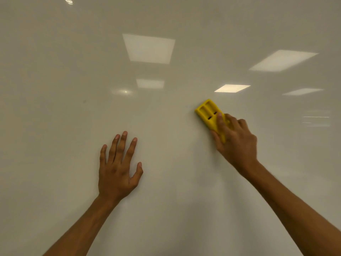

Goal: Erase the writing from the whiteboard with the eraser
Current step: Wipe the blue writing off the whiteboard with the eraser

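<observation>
Gripping the yellow ribbed plastic eraser against the glossy white whiteboard, the right hand sits right of centre; the left hand rests flat, fingers spread, well apart. Ceiling-light reflections gleam above.

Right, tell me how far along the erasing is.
Done: the board in view shows no writing, only ceiling-light reflections and a faint speck at left. In hand: the right hand presses the yellow eraser to the board; the left hand rests flat, fingers spread. Left: perhaps that speck, and any board outside the view, which I cannot check.
</observation>
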The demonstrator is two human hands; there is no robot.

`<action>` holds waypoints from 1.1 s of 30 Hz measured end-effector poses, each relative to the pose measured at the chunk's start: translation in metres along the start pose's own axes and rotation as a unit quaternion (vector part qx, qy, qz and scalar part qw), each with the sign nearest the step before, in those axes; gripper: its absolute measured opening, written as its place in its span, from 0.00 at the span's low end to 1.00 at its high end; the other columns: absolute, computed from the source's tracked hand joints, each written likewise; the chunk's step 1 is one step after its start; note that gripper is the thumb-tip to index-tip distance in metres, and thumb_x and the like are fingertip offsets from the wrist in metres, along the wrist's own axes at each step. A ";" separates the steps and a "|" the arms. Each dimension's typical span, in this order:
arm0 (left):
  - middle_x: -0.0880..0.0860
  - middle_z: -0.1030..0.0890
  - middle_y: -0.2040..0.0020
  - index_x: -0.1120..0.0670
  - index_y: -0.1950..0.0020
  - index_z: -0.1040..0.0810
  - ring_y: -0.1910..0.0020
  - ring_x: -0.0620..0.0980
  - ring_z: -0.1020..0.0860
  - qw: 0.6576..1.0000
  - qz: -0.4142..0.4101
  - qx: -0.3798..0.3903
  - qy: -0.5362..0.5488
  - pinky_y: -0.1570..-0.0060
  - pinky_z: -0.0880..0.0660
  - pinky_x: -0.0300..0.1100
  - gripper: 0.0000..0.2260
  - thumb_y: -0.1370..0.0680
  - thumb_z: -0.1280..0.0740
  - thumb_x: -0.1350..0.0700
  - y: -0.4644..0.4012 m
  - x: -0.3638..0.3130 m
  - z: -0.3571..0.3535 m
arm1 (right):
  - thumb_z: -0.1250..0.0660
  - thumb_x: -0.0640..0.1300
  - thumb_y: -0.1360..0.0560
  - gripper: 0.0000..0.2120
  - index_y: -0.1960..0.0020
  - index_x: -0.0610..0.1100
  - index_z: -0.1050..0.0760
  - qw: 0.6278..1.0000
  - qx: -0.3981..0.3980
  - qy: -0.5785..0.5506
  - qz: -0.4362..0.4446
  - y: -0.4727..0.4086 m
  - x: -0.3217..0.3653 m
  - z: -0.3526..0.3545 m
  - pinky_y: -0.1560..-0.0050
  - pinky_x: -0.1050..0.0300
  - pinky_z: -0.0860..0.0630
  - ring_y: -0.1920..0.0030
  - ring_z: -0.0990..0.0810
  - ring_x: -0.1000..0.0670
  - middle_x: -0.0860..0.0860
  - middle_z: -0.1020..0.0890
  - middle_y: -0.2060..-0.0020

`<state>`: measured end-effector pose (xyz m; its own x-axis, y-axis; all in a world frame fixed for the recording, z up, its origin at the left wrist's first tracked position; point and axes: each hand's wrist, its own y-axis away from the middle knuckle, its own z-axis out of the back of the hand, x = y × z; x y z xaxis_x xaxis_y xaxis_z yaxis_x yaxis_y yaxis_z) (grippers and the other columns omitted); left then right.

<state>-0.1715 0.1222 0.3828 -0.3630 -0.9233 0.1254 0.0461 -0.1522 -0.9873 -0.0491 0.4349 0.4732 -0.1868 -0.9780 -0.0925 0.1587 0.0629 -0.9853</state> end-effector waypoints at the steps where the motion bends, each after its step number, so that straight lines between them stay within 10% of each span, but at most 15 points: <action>1: 0.55 0.44 0.17 0.51 0.19 0.40 0.18 0.54 0.45 1.000 0.001 0.000 -0.001 0.21 0.48 0.58 0.32 0.22 0.43 0.43 0.000 0.000 0.000 | 0.30 0.52 0.27 0.24 0.34 0.44 0.26 1.000 0.003 -0.007 -0.028 0.001 -0.012 -0.001 0.71 0.52 0.26 0.51 0.23 0.38 0.44 0.21 0.42; 9: 0.55 0.43 0.18 0.52 0.19 0.40 0.18 0.55 0.45 1.000 -0.002 -0.004 -0.001 0.22 0.48 0.58 0.32 0.23 0.43 0.44 0.001 0.000 -0.001 | 0.35 0.54 0.24 0.26 0.30 0.43 0.32 0.969 0.026 -0.010 -0.246 0.008 -0.102 0.007 0.54 0.38 0.25 0.47 0.24 0.31 0.37 0.23 0.40; 18: 0.56 0.43 0.18 0.52 0.19 0.40 0.18 0.55 0.46 1.000 0.003 0.021 -0.009 0.21 0.50 0.58 0.32 0.23 0.42 0.44 0.000 -0.003 0.004 | 0.37 0.53 0.22 0.28 0.28 0.39 0.35 0.955 0.008 -0.043 -0.294 0.001 -0.080 -0.002 0.51 0.36 0.27 0.46 0.26 0.30 0.33 0.24 0.42; 29: 0.53 0.37 0.20 0.50 0.21 0.36 0.22 0.52 0.36 0.993 -0.103 0.044 -0.027 0.27 0.40 0.58 0.30 0.22 0.40 0.42 -0.006 0.053 0.026 | 0.36 0.53 0.23 0.25 0.30 0.42 0.32 0.979 -0.045 -0.067 -0.188 -0.036 0.044 -0.008 0.61 0.49 0.33 0.46 0.27 0.35 0.40 0.24 0.38; 33: 0.54 0.36 0.20 0.49 0.21 0.34 0.23 0.54 0.35 0.997 -0.020 0.027 -0.065 0.28 0.41 0.58 0.29 0.22 0.41 0.41 -0.002 0.114 0.042 | 0.36 0.53 0.23 0.25 0.30 0.43 0.31 0.988 -0.045 -0.077 -0.126 -0.054 0.116 -0.003 0.63 0.50 0.28 0.46 0.27 0.37 0.43 0.24 0.36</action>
<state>-0.1738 0.0021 0.4030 -0.2417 -0.9536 0.1797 0.0848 -0.2052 -0.9750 -0.0827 0.3185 0.5155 -0.0589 -0.9831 0.1732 0.0384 -0.1756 -0.9837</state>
